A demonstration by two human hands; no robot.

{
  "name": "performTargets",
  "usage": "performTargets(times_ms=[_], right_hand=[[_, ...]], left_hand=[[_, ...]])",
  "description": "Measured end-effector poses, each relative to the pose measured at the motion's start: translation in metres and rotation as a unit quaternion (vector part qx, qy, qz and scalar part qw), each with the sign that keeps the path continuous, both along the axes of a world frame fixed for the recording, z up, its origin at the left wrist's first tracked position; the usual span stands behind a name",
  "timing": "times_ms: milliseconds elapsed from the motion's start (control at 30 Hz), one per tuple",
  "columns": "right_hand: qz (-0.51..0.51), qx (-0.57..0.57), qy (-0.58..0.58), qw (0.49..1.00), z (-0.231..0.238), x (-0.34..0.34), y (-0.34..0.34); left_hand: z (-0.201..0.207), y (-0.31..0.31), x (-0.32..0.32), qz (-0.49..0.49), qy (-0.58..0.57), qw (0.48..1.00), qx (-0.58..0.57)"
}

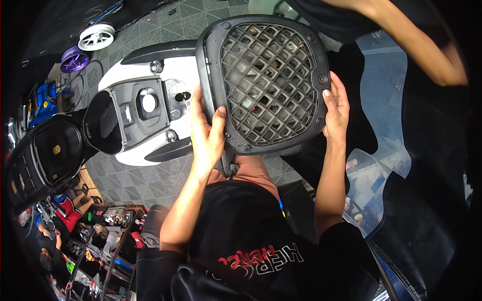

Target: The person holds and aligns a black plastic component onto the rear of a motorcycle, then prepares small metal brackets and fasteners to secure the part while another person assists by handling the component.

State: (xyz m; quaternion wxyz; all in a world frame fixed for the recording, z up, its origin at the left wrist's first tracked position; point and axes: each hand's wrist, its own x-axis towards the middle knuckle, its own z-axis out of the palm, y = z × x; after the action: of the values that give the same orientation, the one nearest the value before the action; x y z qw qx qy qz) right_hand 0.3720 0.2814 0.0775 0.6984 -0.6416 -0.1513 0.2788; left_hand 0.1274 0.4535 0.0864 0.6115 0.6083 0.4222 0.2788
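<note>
A black plastic top-box mounting plate (271, 85) with a lattice middle and a solid rim is held up in front of me. My left hand (207, 133) grips its left edge, thumb on the top face. At the opposite edge, my right hand (336, 109) is closed on the rim with the thumb on the side. Behind and left of the plate is the white and black tail of a scooter (120, 78), with black grab rails (165, 54). The plate covers the scooter's rearmost part, so I cannot tell whether they touch.
The opened scooter seat (57, 149) sticks out at left. A white wheel rim (96, 37) and a purple one (75, 59) lie on the grey tiled floor (170, 22). Another person's arm (409, 37) reaches in at upper right. A crowded shelf (113, 236) stands lower left.
</note>
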Motion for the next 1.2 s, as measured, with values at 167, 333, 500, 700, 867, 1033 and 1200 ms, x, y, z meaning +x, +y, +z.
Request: performTargets(times_ms=[167,333,500,700,867,1033,1200], right_hand=[[0.014,0.013,-0.006,1.000,-0.001,0.000,-0.002],[0.014,0.015,0.002,1.000,-0.002,0.000,-0.003],[0.017,0.013,-0.001,1.000,-0.002,0.001,-0.003],[0.025,0.014,-0.004,1.000,-0.002,0.001,-0.004],[0.027,0.012,0.003,1.000,-0.002,0.003,-0.004],[0.045,0.013,0.018,0.999,-0.001,0.008,-0.007],[0.047,-0.003,0.011,0.999,-0.003,0.020,-0.014]], left_hand=[[0.006,0.001,0.001,0.005,-0.012,1.000,0.001],[0.014,0.003,0.003,-0.004,0.022,1.000,0.015],[0.014,0.002,0.003,-0.003,0.014,1.000,0.013],[0.014,0.004,0.000,-0.016,0.002,0.999,-0.031],[0.017,0.007,-0.002,-0.028,-0.036,0.997,-0.066],[0.019,0.007,-0.015,-0.020,-0.067,0.994,-0.090],[0.042,0.017,-0.081,-0.047,0.076,0.994,-0.065]])
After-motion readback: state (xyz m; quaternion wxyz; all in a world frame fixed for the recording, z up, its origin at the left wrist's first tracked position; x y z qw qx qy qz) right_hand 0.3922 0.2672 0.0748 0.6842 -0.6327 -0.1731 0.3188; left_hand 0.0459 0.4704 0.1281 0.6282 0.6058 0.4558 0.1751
